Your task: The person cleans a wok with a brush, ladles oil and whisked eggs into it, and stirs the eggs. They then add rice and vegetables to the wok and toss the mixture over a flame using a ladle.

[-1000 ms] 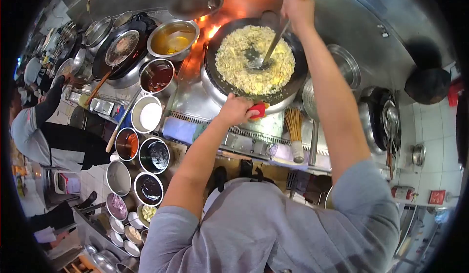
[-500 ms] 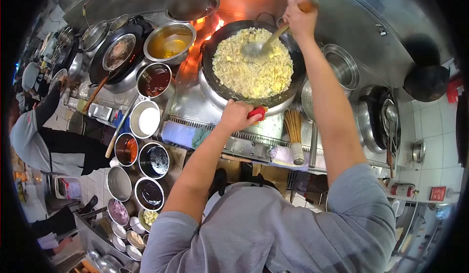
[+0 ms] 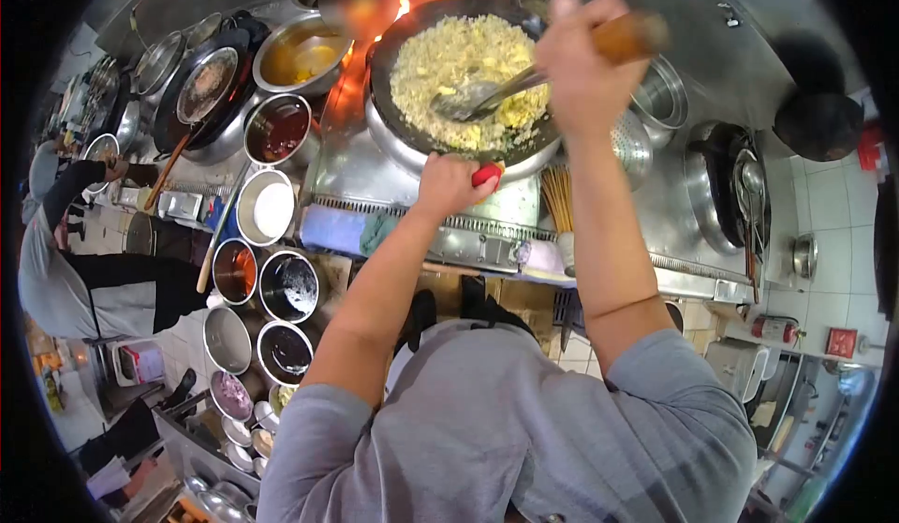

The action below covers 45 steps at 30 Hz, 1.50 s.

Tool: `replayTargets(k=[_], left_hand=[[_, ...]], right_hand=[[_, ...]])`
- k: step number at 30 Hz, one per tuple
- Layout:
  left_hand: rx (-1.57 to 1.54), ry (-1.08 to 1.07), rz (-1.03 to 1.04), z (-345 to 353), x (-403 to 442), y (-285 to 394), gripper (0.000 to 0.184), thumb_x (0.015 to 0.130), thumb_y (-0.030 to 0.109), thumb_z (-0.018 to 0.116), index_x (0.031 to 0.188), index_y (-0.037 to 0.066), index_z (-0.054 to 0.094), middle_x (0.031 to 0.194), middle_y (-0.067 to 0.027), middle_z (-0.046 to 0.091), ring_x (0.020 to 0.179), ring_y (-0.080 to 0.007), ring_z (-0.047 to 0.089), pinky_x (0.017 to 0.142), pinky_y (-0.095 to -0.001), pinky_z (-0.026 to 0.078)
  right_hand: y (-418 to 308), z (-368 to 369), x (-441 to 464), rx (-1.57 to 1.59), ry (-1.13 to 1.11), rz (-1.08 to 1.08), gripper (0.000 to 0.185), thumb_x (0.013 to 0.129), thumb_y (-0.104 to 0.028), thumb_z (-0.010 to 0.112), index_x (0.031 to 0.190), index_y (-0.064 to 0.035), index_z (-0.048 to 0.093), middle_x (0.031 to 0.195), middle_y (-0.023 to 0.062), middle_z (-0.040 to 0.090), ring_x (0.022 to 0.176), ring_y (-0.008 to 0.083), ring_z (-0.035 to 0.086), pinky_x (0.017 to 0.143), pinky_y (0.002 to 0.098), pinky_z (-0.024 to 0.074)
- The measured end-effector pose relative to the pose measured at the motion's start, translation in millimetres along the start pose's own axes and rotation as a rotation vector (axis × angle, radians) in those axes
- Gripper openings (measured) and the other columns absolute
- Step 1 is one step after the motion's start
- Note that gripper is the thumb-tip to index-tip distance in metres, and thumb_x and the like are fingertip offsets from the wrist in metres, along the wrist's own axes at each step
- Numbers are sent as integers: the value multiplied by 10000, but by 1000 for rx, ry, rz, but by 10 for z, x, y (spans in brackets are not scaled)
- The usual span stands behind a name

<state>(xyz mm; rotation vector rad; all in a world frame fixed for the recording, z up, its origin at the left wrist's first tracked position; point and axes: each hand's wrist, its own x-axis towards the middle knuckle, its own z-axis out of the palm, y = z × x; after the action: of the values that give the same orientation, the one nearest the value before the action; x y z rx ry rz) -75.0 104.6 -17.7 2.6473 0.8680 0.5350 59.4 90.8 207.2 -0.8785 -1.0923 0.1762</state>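
Observation:
My right hand [image 3: 590, 59] is closed around the wooden grip of a metal ladle [image 3: 510, 89]. The ladle's bowl rests in fried rice with yellow egg pieces [image 3: 449, 50], near the middle of a large black wok [image 3: 379, 83]. At the wok's near rim, my left hand [image 3: 451, 186] is closed on its handle, where a red pad or cloth [image 3: 486, 175] sticks out beside the thumb. The handle itself is hidden under my fingers. Some green bits show in the rice at the near right side.
Flames [image 3: 403, 5] burn behind the wok's left side. A bowl of oil [image 3: 304, 52] and a pot of red sauce [image 3: 278, 130] stand to the left. A bamboo brush [image 3: 556, 198] and a perforated strainer [image 3: 632, 148] lie right. A co-worker [image 3: 56, 270] stands far left.
My right hand has come nearer and the ladle's bowl has moved toward the wok's near side. My left hand keeps its hold at the rim. The whole view has shifted slightly.

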Motion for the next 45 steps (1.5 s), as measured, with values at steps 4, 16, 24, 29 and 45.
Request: replayTargets(k=[4, 16, 24, 29, 45], left_hand=[[-32, -19, -42, -35, 23, 40, 395, 749, 487, 635, 644, 107, 653, 638, -112, 621, 678, -288, 619, 669, -418, 422], [-6, 116, -8, 96, -1, -28, 405, 745, 520, 617, 632, 134, 661, 617, -88, 620, 639, -260, 613, 648, -397, 408], [-12, 147, 13, 71, -18, -13, 369, 724, 479, 660, 590, 136, 628, 611, -63, 609, 668, -238, 608, 660, -393, 393], [-63, 86, 9, 12, -43, -4, 370, 776, 482, 648, 671, 127, 630, 702, -72, 633, 748, -260, 618, 696, -405, 408], [-43, -25, -18, -67, -16, 27, 393, 808, 509, 618, 731, 126, 659, 741, -69, 650, 800, -242, 623, 732, -399, 380]], right_hand=[[494, -457, 148, -347, -19, 17, 241, 887, -101, 617, 702, -80, 464, 575, -3, 518, 495, 99, 505, 478, 247, 416], [129, -375, 308, -81, -120, 79, 273, 917, -50, 549, 692, -88, 399, 547, -14, 425, 447, 86, 407, 439, 250, 344], [-192, -248, -184, 94, 35, 179, 244, 888, -85, 623, 696, -78, 471, 571, -16, 519, 500, 38, 463, 473, 210, 369], [598, -680, -233, -189, -32, 99, 270, 890, -111, 601, 658, -84, 466, 601, 3, 513, 525, 96, 508, 497, 261, 421], [1014, -147, 677, 256, -130, 142, 246, 884, -82, 603, 717, -89, 422, 524, 3, 444, 417, 112, 427, 404, 277, 357]])
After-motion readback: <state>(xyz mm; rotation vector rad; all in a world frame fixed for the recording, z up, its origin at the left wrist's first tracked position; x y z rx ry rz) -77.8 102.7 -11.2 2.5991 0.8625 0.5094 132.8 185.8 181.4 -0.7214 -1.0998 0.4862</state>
